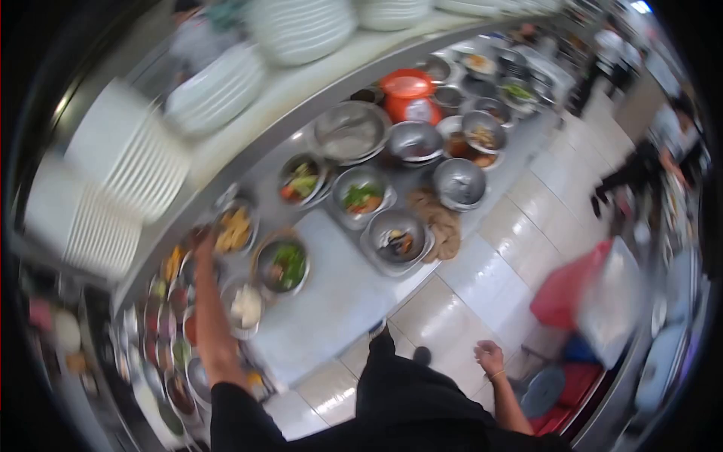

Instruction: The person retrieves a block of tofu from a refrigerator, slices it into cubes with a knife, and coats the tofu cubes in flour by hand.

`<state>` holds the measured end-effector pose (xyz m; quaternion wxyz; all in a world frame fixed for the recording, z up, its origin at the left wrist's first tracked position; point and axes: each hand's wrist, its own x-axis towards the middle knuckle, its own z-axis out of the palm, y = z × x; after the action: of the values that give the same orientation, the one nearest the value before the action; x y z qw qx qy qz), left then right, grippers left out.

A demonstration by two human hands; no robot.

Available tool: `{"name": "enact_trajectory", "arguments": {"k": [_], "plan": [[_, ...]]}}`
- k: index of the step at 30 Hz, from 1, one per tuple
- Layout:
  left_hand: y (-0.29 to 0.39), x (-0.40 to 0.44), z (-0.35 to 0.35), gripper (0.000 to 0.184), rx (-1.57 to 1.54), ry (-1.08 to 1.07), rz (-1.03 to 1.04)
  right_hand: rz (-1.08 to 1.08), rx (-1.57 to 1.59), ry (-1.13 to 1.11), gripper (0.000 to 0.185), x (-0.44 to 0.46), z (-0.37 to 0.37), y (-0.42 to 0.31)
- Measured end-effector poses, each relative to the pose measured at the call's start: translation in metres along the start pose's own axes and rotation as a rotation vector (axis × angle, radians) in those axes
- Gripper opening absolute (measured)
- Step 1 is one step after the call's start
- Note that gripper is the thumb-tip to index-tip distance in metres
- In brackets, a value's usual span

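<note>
My left hand point(202, 241) reaches out over the counter, beside a metal bowl of yellow chunks point(233, 229); blur hides its fingers and anything in them. Nearer to me along that arm are a bowl of white pieces point(246, 307) and a bowl with chopped greens point(288, 265). My right hand point(490, 358) hangs over the floor at my side, its fingers loosely bent and apart, with nothing visible in it. A white cutting board point(331, 301) lies on the counter in front of me.
Several metal bowls, a brown cloth point(437, 224) and an orange container point(410, 94) stand along the counter. White plates point(301, 30) are stacked on the shelf above. A red bag point(568, 290) is at my right. Other people point(663, 143) stand farther off.
</note>
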<state>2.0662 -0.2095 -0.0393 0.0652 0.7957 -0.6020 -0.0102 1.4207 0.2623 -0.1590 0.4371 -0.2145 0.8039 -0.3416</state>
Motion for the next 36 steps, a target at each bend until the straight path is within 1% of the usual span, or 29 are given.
{"name": "enact_trajectory", "arguments": {"k": [1, 3, 4, 6, 8, 11, 13, 14, 17, 19, 21, 22, 25, 26, 27, 28, 29, 30, 31, 33, 34, 36], "plan": [[0.002, 0.022, 0.002, 0.029, -0.047, 0.002, 0.001, -0.017, -0.15, 0.041, 0.026, 0.001, -0.003, 0.016], [0.007, 0.056, 0.01, 0.028, -0.023, -0.048, -0.046, 0.114, -0.162, 0.091, 0.029, -0.009, -0.005, 0.028], [-0.001, 0.075, 0.017, 0.028, 0.018, -0.051, -0.066, 0.148, -0.155, 0.145, 0.029, -0.018, -0.005, 0.022], [-0.002, 0.094, 0.027, 0.027, 0.05, -0.073, -0.085, 0.069, -0.428, 0.234, 0.029, -0.037, 0.001, -0.021], [-0.005, 0.104, 0.031, 0.027, 0.06, -0.081, -0.096, 0.116, -0.382, 0.258, 0.03, -0.04, 0.009, -0.027], [-0.016, 0.107, 0.026, 0.026, 0.05, -0.073, -0.111, 0.127, -0.312, 0.251, 0.03, -0.039, 0.023, -0.033], [-0.021, 0.106, 0.018, 0.025, 0.028, -0.051, -0.111, 0.077, -0.225, 0.19, 0.03, -0.033, 0.031, -0.033], [-0.02, 0.105, 0.014, 0.025, 0.012, -0.043, -0.106, 0.006, -0.255, 0.247, 0.025, -0.032, 0.037, -0.045], [-0.011, 0.093, -0.004, 0.024, -0.08, 0.007, -0.081, -0.04, -0.225, 0.272, 0.024, -0.025, 0.039, -0.057], [0.01, 0.082, -0.02, 0.024, -0.197, 0.048, -0.027, -0.026, -0.207, 0.303, 0.023, -0.021, 0.039, -0.062], [0.052, 0.063, -0.037, 0.023, -0.379, 0.058, 0.058, -0.036, -0.199, 0.288, 0.023, -0.012, 0.037, -0.054], [0.084, 0.049, -0.045, 0.023, -0.501, 0.028, 0.106, -0.045, -0.178, 0.305, 0.023, -0.008, 0.038, -0.053], [0.216, -0.023, -0.064, 0.023, -0.877, -0.218, 0.195, -0.088, -0.173, 0.269, 0.022, 0.01, 0.036, -0.053], [0.238, -0.025, -0.039, 0.015, -1.085, -0.399, 0.1, -0.123, -0.178, 0.259, 0.023, 0.019, 0.035, -0.047], [0.287, -0.065, -0.06, 0.01, -1.108, -0.447, 0.328, -0.161, -0.184, 0.25, 0.024, 0.029, 0.033, -0.042], [0.329, -0.101, -0.06, 0.009, -1.278, -0.47, 0.273, -0.164, -0.165, 0.239, 0.024, 0.038, 0.03, -0.039], [0.356, -0.117, -0.059, 0.008, -1.187, -0.561, 0.282, -0.166, -0.147, 0.226, 0.024, 0.047, 0.025, -0.036], [0.391, -0.152, -0.069, 0.008, -1.256, -0.509, 0.227, -0.183, -0.117, 0.21, 0.024, 0.054, 0.017, -0.034], [0.407, -0.154, -0.057, 0.008, -1.267, -0.493, 0.251, -0.2, -0.085, 0.204, 0.024, 0.062, 0.009, -0.027], [0.433, -0.156, -0.013, 0.01, -1.339, -0.691, 0.306, -0.179, -0.09, 0.23, 0.024, 0.07, -0.018, -0.026], [0.447, -0.165, -0.015, 0.01, -1.349, -0.679, 0.325, -0.197, -0.084, 0.241, 0.024, 0.073, -0.038, -0.022], [0.471, -0.186, -0.02, 0.017, -1.133, -0.676, 0.234, -0.126, 0.016, 0.283, 0.024, 0.076, -0.072, -0.003]]}}
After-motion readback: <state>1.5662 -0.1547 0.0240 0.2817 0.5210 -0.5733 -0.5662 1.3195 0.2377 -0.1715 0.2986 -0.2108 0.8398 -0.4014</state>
